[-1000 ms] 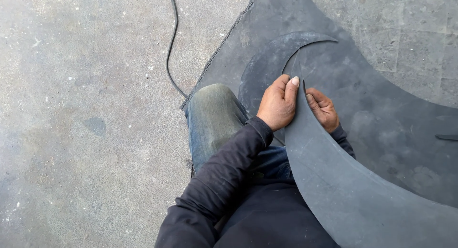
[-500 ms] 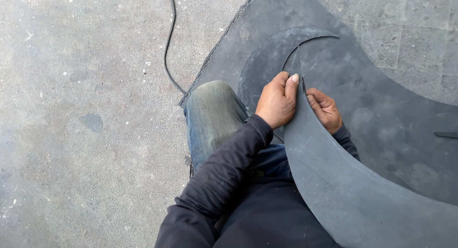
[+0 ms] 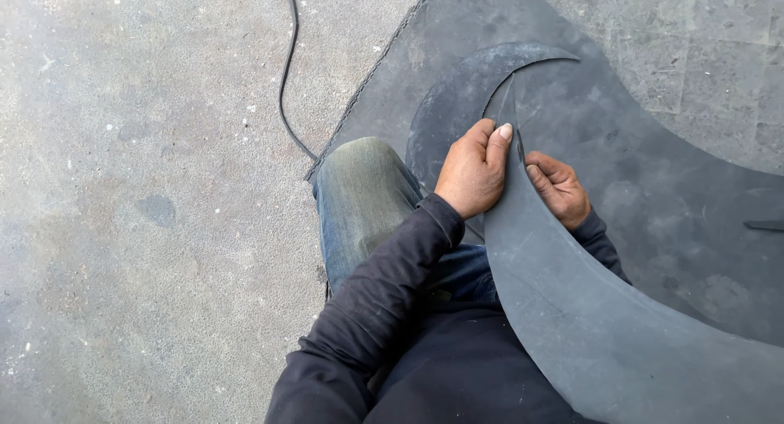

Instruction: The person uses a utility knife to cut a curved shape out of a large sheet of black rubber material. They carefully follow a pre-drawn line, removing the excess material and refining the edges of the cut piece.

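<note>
A large dark grey rubber sheet [image 3: 686,195] lies on the concrete floor, with a curved cut running through it. A raised flap of the sheet [image 3: 572,310] curves up over my lap. My left hand [image 3: 472,169] grips the flap's pointed upper edge, thumb on top. My right hand [image 3: 559,189] is behind the flap, fingers curled around a small dark blade or tool that is mostly hidden. My knee in blue jeans [image 3: 359,195] rests on the sheet's left edge.
Grey concrete floor [image 3: 139,187] spreads to the left. A thin black cable [image 3: 284,81] runs from the top edge down to the sheet's corner. A small dark object [image 3: 763,225] lies on the sheet at the right edge.
Both hands have stayed on the flap's tip with almost no shift; the view has moved slightly.
</note>
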